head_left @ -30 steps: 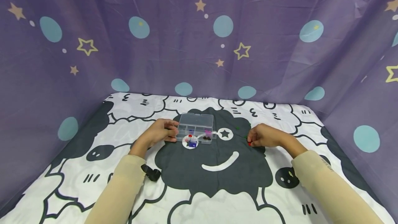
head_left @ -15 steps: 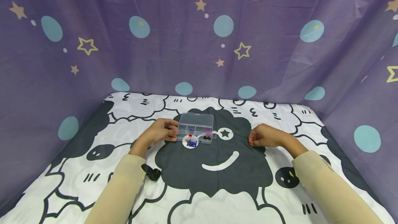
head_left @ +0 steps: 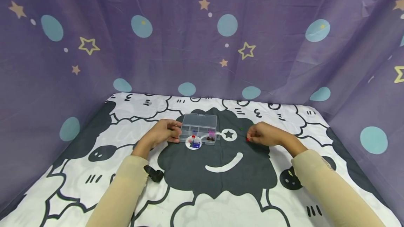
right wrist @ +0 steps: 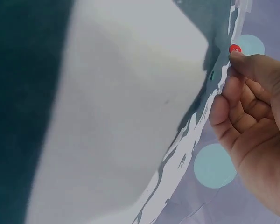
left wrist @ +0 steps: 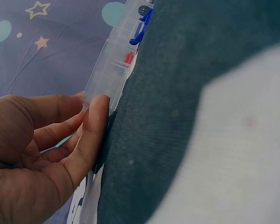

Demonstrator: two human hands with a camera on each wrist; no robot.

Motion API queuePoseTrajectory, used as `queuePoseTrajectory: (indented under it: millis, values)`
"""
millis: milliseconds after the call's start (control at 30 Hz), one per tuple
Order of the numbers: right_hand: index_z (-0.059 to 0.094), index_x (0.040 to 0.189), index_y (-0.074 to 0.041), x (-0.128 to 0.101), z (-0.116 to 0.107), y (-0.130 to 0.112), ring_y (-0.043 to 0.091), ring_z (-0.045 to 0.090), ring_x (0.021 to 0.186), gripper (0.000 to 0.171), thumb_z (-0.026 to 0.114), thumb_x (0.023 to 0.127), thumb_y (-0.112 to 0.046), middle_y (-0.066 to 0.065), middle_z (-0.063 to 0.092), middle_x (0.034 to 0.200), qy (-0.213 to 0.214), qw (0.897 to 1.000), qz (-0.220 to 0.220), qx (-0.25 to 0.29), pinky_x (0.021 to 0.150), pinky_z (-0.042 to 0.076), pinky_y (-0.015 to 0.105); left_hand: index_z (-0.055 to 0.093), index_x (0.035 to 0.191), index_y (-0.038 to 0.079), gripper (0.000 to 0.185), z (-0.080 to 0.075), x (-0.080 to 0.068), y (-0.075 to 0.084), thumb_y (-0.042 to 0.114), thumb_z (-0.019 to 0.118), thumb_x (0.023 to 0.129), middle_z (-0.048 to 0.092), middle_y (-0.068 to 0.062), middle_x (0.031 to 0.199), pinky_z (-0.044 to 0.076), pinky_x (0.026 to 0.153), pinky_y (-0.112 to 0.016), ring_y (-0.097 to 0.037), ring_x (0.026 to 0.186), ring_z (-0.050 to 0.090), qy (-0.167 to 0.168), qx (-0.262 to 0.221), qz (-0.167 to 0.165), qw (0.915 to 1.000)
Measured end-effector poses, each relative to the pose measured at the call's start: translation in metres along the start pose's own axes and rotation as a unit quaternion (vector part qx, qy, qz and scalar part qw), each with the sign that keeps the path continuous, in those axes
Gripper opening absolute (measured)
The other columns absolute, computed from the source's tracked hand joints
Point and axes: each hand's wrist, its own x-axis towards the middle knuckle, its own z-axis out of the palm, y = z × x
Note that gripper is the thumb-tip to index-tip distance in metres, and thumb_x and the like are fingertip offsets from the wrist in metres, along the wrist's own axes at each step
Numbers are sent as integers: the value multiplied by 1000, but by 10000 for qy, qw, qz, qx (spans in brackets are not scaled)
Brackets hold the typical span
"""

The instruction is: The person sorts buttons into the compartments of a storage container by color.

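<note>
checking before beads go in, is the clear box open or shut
Open. In the head view the box has its lid tipped up at the back and its compartments bare; the left hand holds its side.

Left hand [head_left: 162,134] fingers [left wrist: 95,126] curled, low; right hand [head_left: 265,135] fingers [right wrist: 252,65] pinched
</note>
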Motion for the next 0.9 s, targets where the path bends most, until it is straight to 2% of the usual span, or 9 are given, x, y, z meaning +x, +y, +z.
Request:
queuePoseTrajectory:
  millis: [300,533,767,900]
  values:
    - [72,93,-5,12,-2,-6,4,52,63,6,68,98,-6,-4,67,75,161,9998,101,-70,57,47,21,54,143,-3,44,1,-1,3,-5,62,99,61,-21,115,66,80,-37,-25,90,71,21,28,14,10000]
    - [73,91,-6,27,-1,-15,2,53,65,6,70,96,-5,-10,65,75,363,9986,-281,-266,59,49,22,54,143,-4,44,0,0,1,-5,62,100,60,-21,115,66,80,-37,-25,91,71,18,25,16,10000]
    - [74,93,-4,46,-2,-31,3,52,63,7,68,97,-3,-2,68,76,309,9973,-559,-351,57,48,23,54,142,-2,43,1,0,2,-4,62,100,60,-21,116,67,80,-37,-25,91,71,45,-15,-62,10000]
    - [74,94,-4,58,1,-42,4,50,61,8,67,99,-5,-3,66,75,294,9972,-550,-406,56,48,23,55,142,-2,43,1,0,4,-5,62,99,61,-21,115,67,79,-38,-25,89,71,81,-22,-97,9999]
